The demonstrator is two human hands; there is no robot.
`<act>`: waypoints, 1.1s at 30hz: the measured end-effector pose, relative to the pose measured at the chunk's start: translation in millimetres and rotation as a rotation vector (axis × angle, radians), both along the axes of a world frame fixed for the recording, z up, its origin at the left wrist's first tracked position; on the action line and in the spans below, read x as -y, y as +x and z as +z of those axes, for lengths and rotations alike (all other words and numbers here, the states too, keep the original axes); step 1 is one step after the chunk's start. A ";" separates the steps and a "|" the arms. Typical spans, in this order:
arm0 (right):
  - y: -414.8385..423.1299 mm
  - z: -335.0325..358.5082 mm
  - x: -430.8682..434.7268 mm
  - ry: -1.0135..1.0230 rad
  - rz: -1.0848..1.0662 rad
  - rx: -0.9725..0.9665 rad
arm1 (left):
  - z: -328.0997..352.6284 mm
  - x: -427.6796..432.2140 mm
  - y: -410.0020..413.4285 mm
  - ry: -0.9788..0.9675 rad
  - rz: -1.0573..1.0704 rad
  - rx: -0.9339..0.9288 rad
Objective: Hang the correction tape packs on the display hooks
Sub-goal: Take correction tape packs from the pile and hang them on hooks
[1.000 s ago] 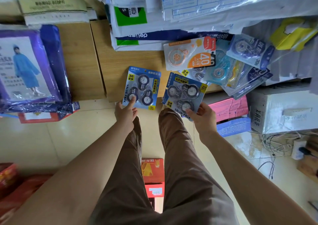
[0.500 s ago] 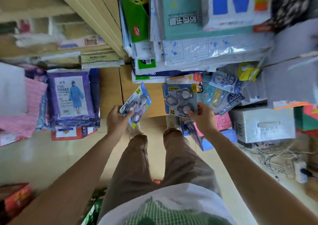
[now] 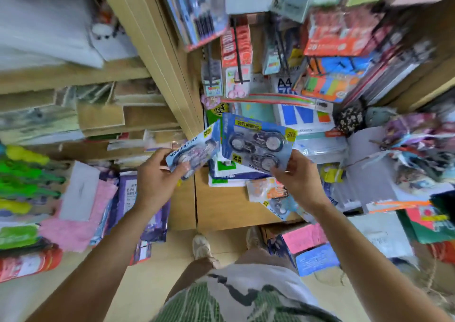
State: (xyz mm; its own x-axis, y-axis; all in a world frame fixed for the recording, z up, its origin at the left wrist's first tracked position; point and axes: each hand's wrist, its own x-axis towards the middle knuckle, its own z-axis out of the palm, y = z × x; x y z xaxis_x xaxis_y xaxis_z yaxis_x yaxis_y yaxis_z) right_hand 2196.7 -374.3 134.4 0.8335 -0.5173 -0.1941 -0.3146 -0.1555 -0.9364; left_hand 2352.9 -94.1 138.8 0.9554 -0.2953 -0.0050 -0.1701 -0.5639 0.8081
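Your left hand (image 3: 157, 176) grasps one blue correction tape pack (image 3: 197, 147) at its lower end, and the words VALUE PACK can be read on it. Your right hand (image 3: 299, 177) pinches the second pack (image 3: 256, 142) at its bottom corner. Its yellow labels are too blurred to read. Both packs are in the air, just beside each other, below the display hooks (image 3: 235, 46). Behind them a paper ream (image 3: 286, 85) shows A4.

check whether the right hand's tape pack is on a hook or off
Off. The right hand pinches the tape pack by its bottom edge, tilted in mid-air, no hook through its top.
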 end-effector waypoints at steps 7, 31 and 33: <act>27.0 106.3 12.7 -0.072 0.005 0.375 | 101.3 -2.7 34.0 -0.220 0.053 0.198; 112.8 371.4 51.0 -0.063 -0.128 1.029 | 369.2 52.2 99.5 -0.859 -0.070 0.825; 115.4 387.1 59.1 -0.054 -0.126 1.058 | 387.3 58.7 105.4 -0.872 -0.069 0.881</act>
State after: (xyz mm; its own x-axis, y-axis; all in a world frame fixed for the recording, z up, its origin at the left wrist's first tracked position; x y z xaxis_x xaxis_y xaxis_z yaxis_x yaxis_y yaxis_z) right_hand 2312.1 -433.4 521.5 0.5048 -0.5980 0.6226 0.6377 -0.2277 -0.7358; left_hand 2458.3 -152.8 526.1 0.5160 0.0725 0.8535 -0.8529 0.1358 0.5041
